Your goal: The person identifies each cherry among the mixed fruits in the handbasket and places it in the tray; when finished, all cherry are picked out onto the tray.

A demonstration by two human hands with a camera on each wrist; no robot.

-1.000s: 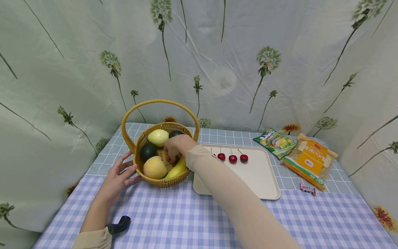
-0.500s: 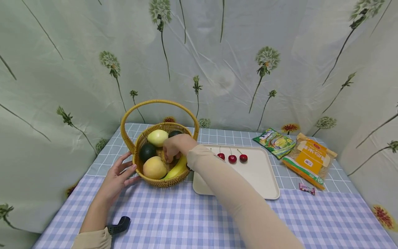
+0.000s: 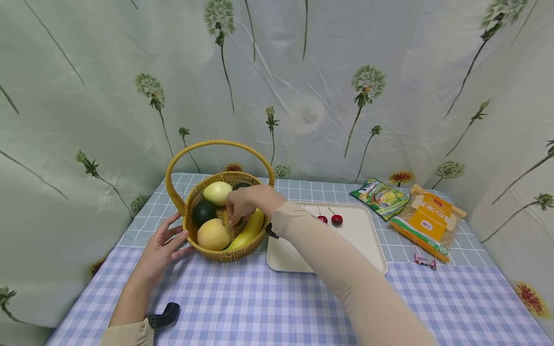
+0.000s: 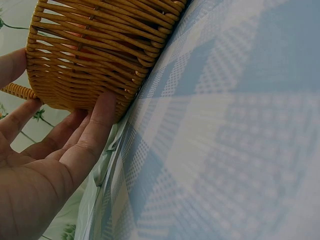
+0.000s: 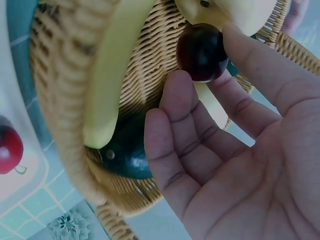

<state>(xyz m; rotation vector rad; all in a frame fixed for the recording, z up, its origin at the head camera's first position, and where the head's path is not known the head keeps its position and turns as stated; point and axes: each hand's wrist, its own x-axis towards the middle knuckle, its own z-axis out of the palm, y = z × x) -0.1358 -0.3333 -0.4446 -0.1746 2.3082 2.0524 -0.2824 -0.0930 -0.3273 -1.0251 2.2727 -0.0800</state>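
Note:
A yellow wicker basket [image 3: 229, 257] with a tall handle holds a yellow-green fruit [image 3: 218, 193], a dark green avocado-like fruit [image 3: 204, 213], a second dark fruit [image 3: 241, 185], a round pale-yellow fruit [image 3: 214, 234] and a banana [image 3: 247, 234]. My left hand [image 3: 161, 251] touches the basket's left side with spread fingers, as the left wrist view also shows. Over the basket, my right hand [image 3: 246, 202] pinches a dark red cherry [image 5: 200, 52] between thumb and fingertips; in the head view that cherry is hidden.
Right of the basket lies a cream tray [image 3: 361, 247] with cherries [image 3: 336, 219], partly covered by my right arm. A green packet [image 3: 382, 198], an orange-labelled grain bag [image 3: 429, 222] and a small pink wrapped sweet [image 3: 425, 261] lie farther right.
My right hand has risen slightly and its wrist has shifted right, baring more of the banana. The right sleeve now covers more of the cherries. My left hand stays at the basket.

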